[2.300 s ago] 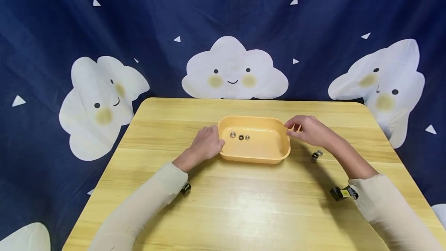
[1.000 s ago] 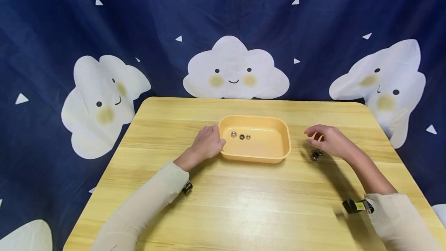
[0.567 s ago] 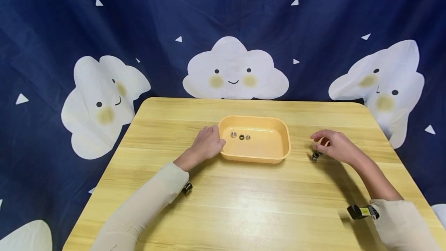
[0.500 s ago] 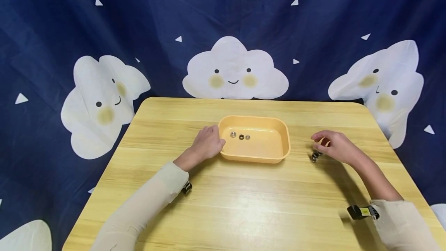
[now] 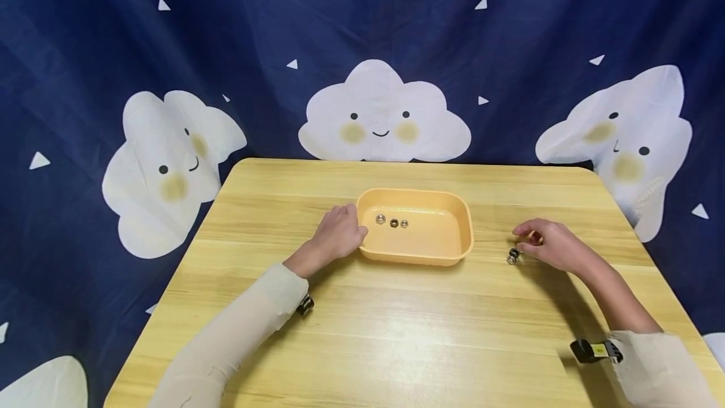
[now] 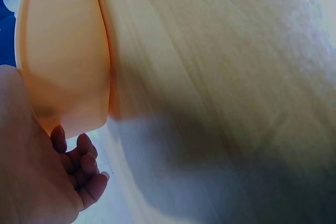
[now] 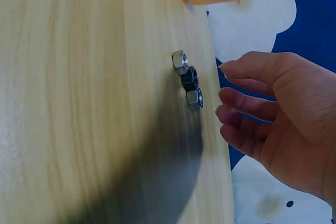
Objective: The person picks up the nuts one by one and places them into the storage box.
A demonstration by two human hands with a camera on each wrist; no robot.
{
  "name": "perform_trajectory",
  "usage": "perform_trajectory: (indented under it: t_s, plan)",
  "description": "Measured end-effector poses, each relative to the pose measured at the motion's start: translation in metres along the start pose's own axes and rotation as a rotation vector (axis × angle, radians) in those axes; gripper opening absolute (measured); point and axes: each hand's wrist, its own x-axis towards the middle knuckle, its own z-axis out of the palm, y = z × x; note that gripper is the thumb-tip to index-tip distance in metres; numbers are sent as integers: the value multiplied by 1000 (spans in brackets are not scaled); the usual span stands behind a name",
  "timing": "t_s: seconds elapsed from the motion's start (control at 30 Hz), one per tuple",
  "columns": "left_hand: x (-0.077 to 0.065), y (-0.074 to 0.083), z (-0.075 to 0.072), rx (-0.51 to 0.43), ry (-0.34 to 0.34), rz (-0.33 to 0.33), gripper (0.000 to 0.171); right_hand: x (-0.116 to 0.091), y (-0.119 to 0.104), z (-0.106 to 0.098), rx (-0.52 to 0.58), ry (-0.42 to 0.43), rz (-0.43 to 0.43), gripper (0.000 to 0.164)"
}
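An orange plastic tray (image 5: 432, 239) sits on the table with three hex nuts inside, a dark nut (image 5: 394, 223) between two silver ones. My left hand (image 5: 334, 232) grips the tray's left end, thumb near the rim; in the left wrist view its fingers (image 6: 86, 169) curl by the tray wall. Over to the right, my right hand (image 5: 555, 245) hovers beside three more nuts, fingers loosely bent and holding nothing. In the right wrist view a silver nut (image 7: 180, 62), a black nut (image 7: 190, 78) and another silver nut (image 7: 195, 99) lie in a row, apart from the fingertips.
The wooden table (image 5: 396, 326) extends around the tray on all sides. Behind it hangs a dark blue curtain (image 5: 272, 17) with white clouds. A small black camera (image 5: 595, 351) is strapped to the right wrist.
My right hand has left the tray's right rim and moved right and nearer, down towards the loose nuts. The left hand and the tray have stayed in place.
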Motion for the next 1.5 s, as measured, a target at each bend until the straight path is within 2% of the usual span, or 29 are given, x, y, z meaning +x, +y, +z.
perform_trajectory:
  t_s: [0.27, 0.43, 0.67, 0.87, 1.37, 1.5]
  plan:
    - [0, 1, 0, 5, -6, -4, 26, -6, 7, 3, 2, 12, 9, 24]
    - [0, 2, -1, 0, -11, -14, 25, -8, 10, 4, 19, -9, 19, 24]
    - [1, 1, 0, 7, -9, -18, 24, -9, 14, 6, 28, -31, -12, 30]
    - [2, 1, 1, 6, -3, -11, 24, -9, 16, 9, 34, -68, -3, 34]
    - [0, 1, 1, -3, -7, -20, 25, -3, 23, 14, 4, -59, -8, 38]
    - [1, 1, 2, 1, -9, -19, 24, -1, 23, 15, 9, -62, -7, 34]
